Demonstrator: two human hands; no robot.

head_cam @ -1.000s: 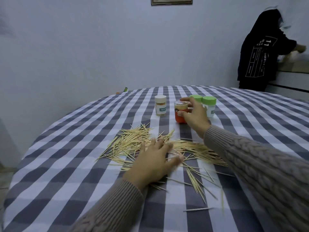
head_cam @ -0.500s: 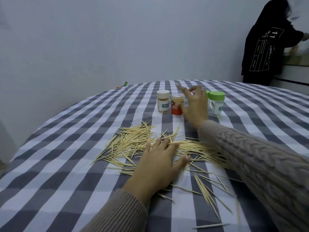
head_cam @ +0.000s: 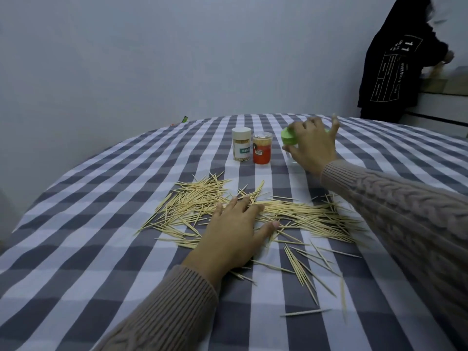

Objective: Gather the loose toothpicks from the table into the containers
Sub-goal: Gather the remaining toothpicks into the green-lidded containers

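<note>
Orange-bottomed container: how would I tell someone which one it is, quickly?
On the checked tablecloth, past the toothpick pile, two small jars stand side by side. The orange-bottomed container is the right-hand one, with a clear lid and orange lower half; its neighbour, the white-capped jar, is pale.

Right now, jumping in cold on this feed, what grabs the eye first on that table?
The big scatter of loose toothpicks across the middle of the checked tablecloth, with the left hand resting flat on it. Behind it, the right hand reaches around a green-lidded container, beside an orange container and a white-lidded container. A person in a black top stands at the far right.
</note>
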